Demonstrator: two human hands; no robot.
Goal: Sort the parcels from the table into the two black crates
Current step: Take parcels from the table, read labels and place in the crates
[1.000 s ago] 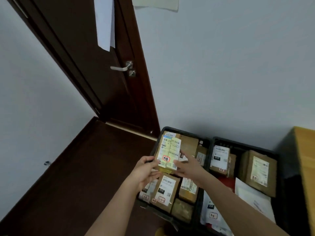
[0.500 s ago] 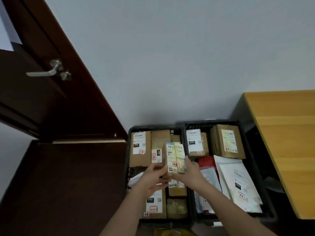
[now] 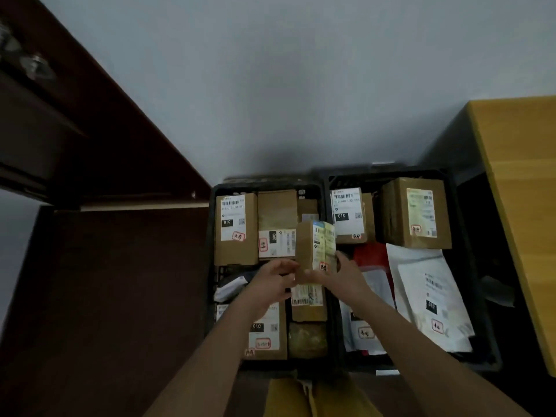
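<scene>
While both arms reach forward, left hand [image 3: 275, 279] and right hand [image 3: 340, 273] grip parcel [image 3: 314, 251] — upright.

Matt cardboard parcel [image 3: 310, 251], wood table [image 3: 523, 188].

We see brown cardboard parcels [image 3: 235, 230] with white barcode labels stamped red, two black crates [image 3: 326, 188], a white mailer [image 3: 427, 296] beside a red bag [image 3: 371, 254], an orange-yellow wooden desk [image 3: 523, 176], a dark reddish-brown door [image 3: 75, 130], a grey-white wall [image 3: 285, 85].
</scene>
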